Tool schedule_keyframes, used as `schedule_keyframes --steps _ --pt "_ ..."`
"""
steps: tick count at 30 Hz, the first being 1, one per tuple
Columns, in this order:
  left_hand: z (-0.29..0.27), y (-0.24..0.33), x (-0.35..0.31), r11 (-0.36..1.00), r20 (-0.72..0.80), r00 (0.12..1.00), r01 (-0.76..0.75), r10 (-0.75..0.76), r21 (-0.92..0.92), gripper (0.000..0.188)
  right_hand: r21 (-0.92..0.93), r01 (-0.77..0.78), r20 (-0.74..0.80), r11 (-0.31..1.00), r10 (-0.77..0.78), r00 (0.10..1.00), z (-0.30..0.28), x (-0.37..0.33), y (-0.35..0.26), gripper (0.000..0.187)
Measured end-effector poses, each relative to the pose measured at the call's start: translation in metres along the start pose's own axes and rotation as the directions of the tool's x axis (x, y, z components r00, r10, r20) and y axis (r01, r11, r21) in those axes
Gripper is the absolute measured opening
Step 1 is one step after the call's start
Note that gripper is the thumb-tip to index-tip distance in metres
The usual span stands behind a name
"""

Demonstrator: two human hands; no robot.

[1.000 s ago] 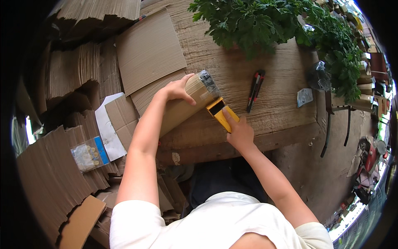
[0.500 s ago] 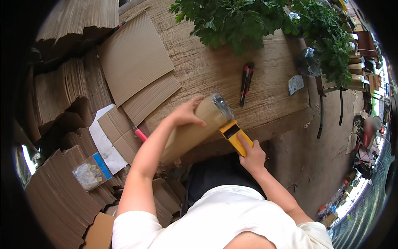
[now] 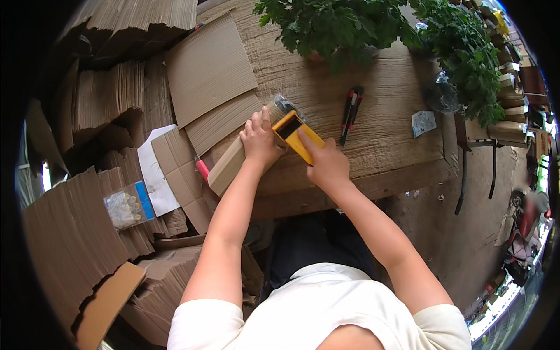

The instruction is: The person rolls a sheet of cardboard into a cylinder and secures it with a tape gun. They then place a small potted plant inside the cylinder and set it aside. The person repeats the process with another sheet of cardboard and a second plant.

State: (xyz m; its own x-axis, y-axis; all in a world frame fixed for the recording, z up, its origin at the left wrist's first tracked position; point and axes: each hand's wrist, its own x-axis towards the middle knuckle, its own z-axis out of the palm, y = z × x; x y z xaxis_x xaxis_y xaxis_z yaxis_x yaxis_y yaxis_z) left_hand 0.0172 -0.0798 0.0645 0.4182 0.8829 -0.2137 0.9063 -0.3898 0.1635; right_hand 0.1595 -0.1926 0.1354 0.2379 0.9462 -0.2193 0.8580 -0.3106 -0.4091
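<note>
A long tan cardboard box (image 3: 228,167) lies slanted over the near edge of the wooden table. My left hand (image 3: 260,139) grips it near its far end, fingers spread across the top. In my right hand (image 3: 328,165) is a yellow tape dispenser (image 3: 307,144) with a black part. Its head presses against the far end of the box, close to my left fingers. Clear shiny plastic (image 3: 287,104), probably tape, shows at that end; where it meets the box is hard to make out.
A red and black utility knife (image 3: 352,115) lies on the table (image 3: 385,140). Leafy plants (image 3: 344,29) stand at the back. Cardboard sheets (image 3: 211,64) lie at left, beside stacked cardboard (image 3: 70,221) and a bag of small parts (image 3: 125,207). A pink-handled tool (image 3: 202,169) sits near the box.
The box has moved away from me and turned on its length. My left hand now lies over its top. My right hand has brought the dispenser farther up and left, over the box's end.
</note>
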Motion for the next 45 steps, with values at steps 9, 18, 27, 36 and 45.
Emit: schedule_keyframes --steps 9,18,27,36,45 --pt "-0.007 0.006 0.004 0.994 0.07 0.996 0.039 -0.046 0.103 0.119 -0.036 0.024 0.05 0.999 -0.022 0.999 0.007 -0.085 0.07 0.078" --pt "-0.011 -0.015 0.022 1.0 0.14 0.99 0.007 -0.011 0.027 0.124 -0.063 0.046 0.057 0.997 -0.043 0.997 0.025 -0.067 0.075 0.074" --pt "-0.023 -0.085 0.09 0.882 0.463 0.87 0.076 0.169 -0.465 0.12 -0.128 0.034 0.141 0.991 -0.016 0.99 0.034 0.028 0.023 0.073" --pt "-0.023 -0.072 0.076 0.927 0.422 0.875 -0.074 0.238 -0.369 0.12 -0.034 -0.122 0.082 0.992 0.125 0.989 0.036 -0.025 0.022 0.079" --pt "-0.011 -0.054 0.064 0.742 0.56 0.673 0.025 0.483 -0.67 0.114 -0.102 -0.183 0.072 0.978 0.19 0.979 0.011 -0.064 0.02 0.076"
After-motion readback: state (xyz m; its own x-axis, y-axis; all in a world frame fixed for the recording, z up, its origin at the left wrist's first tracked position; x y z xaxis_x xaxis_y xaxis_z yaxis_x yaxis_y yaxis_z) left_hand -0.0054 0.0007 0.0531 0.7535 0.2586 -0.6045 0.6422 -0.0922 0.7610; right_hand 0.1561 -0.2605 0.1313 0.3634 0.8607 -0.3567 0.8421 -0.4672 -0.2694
